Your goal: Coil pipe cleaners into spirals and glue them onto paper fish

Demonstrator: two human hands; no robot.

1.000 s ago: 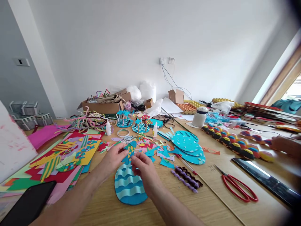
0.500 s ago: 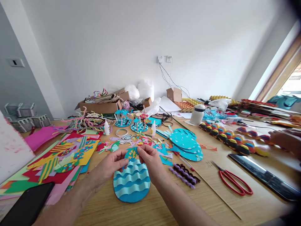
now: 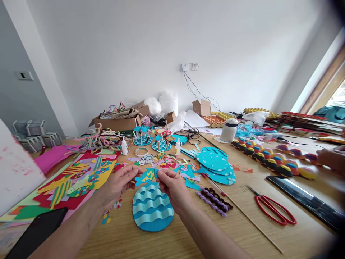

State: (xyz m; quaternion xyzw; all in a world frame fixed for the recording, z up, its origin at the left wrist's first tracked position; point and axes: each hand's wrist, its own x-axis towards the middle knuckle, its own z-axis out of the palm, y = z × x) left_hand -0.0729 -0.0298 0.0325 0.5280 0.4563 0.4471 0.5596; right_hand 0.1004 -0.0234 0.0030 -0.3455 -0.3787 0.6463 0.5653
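A blue paper fish (image 3: 147, 176) with yellow triangles is pinched at its right end by my right hand (image 3: 171, 185). My left hand (image 3: 122, 182) is beside the tail end, thumb and fingers close together; whether they grip the tail I cannot make out. Just below the fish lies a round blue board (image 3: 153, 208) with wavy light-blue paper strips across it. Purple and dark brown twisted pipe cleaners (image 3: 214, 201) rest on the table to the right of my right hand.
Red-handled scissors (image 3: 273, 208), a thin stick (image 3: 250, 219) and a black tablet (image 3: 304, 201) lie right. Coloured paper (image 3: 64, 194) and a black phone (image 3: 37, 230) are left. Glue bottles (image 3: 124, 146), a cardboard box (image 3: 117, 124) and blue discs (image 3: 212, 160) stand or lie beyond.
My left hand has moved left and away from the middle of the fish, which now shows more fully. The view has shifted slightly, and small coloured paper bits now show below my left hand.
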